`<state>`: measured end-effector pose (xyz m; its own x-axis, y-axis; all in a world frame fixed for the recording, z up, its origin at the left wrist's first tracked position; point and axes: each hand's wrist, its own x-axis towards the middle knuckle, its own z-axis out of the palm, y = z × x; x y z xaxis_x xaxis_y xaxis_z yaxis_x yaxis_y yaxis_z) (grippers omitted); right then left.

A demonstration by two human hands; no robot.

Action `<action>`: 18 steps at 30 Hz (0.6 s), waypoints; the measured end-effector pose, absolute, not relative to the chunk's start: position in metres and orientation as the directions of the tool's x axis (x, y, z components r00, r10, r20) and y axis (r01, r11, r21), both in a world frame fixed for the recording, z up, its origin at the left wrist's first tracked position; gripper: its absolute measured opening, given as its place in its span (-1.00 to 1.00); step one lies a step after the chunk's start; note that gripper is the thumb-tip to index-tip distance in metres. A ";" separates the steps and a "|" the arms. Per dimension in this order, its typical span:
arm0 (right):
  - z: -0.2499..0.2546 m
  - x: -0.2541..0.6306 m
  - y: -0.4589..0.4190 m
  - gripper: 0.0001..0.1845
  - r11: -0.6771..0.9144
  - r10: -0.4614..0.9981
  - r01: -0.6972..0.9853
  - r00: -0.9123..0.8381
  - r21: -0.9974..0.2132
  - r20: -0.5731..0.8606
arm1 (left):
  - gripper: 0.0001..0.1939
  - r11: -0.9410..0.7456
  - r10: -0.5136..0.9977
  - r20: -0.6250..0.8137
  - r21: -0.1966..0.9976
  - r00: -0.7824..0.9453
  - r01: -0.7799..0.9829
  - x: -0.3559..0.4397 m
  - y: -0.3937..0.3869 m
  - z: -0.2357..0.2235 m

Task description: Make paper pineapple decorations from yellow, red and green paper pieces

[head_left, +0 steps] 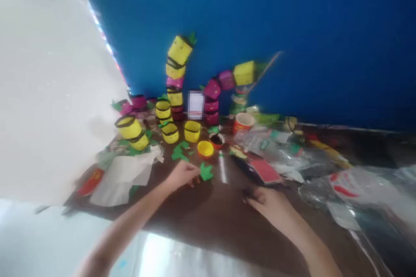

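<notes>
My left hand (183, 174) is closed in a pinch on a green leaf-shaped cutout (206, 172) with a jagged edge, held above the brown table (208, 212). To the right, the fingers of my right hand (268, 200) are pressed together around something small and dark (248, 193), too blurred to name. Behind my left hand lie green scraps (180, 150). Past the cutout stands a small yellow cup (205, 149), beside a cup with dark contents (216, 140). Two more yellow cups with dark rims, a left one (170, 133) and a right one (192, 131), stand farther back.
Stacked yellow and magenta cups (175, 70) lean on the blue wall (292, 21). White paper (123, 177) and a red packet (91, 181) lie left. At right are a red card (265, 170), plastic wrapping (364, 186) and a red-and-white cup (244, 122).
</notes>
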<state>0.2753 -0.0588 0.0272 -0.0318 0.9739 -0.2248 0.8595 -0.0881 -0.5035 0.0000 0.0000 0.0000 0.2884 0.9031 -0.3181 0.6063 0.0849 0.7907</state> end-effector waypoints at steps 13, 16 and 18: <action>-0.020 0.273 -0.076 -0.78 0.146 0.966 0.791 0.016 -0.594 0.258 | -0.73 -0.328 0.940 0.113 0.557 0.322 0.763 -0.011 -0.050 0.020; -0.034 0.271 -0.080 -0.73 0.185 0.953 0.824 -0.019 -0.535 0.301 | -0.61 -0.540 0.838 0.199 0.436 0.508 0.720 -0.007 -0.059 0.010; -0.043 0.268 -0.083 -0.69 0.197 0.933 0.836 0.001 -0.512 0.361 | -0.61 -0.551 0.833 0.204 0.398 0.515 0.733 -0.002 -0.061 0.003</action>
<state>0.2682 -0.0829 -0.0430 0.0010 0.9327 0.3606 0.8360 0.1971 -0.5122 -0.0023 -0.0611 0.0028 0.5147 0.8326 0.2044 0.7332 -0.5510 0.3985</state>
